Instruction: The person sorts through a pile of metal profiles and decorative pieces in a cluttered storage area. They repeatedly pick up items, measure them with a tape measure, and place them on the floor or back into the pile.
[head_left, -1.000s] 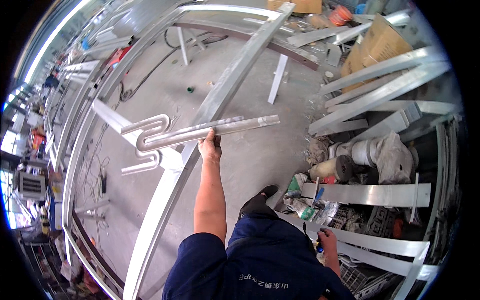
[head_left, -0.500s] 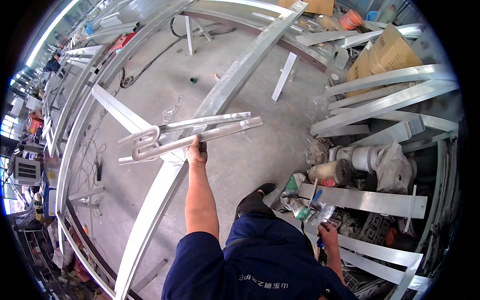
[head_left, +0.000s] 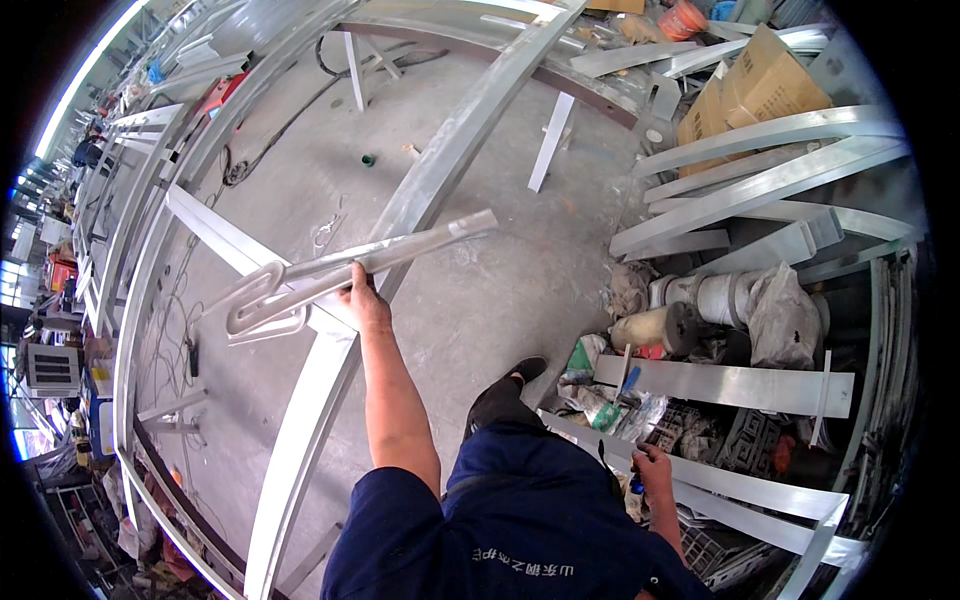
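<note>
My left hand point(head_left: 365, 302) is closed round a looped metal piece point(head_left: 265, 310), a pale, flat-sided bar bent into narrow rounded bends at its left end. Its straight arms point up to the right. The piece is held over the crossing of a long bright metal beam point(head_left: 440, 170) and a shorter bar point(head_left: 215, 222). By my right hip, my right hand point(head_left: 655, 472) has its fingers curled. A small blue object point(head_left: 637, 485) shows at them, mostly hidden, its kind unclear.
Metal frames lean and lie on both sides. On the right are wrapped rolls point(head_left: 655, 330), a cardboard box point(head_left: 770, 85), a plastic bag point(head_left: 785, 320) and several metal strips. A dark cable point(head_left: 240, 170) crosses the grey floor point(head_left: 490, 290) at the far left.
The looped piece has turned in my left hand, its two arms now overlapping. That hand has shifted slightly left. My right hand stays by my hip. The whole view has shifted a little.
</note>
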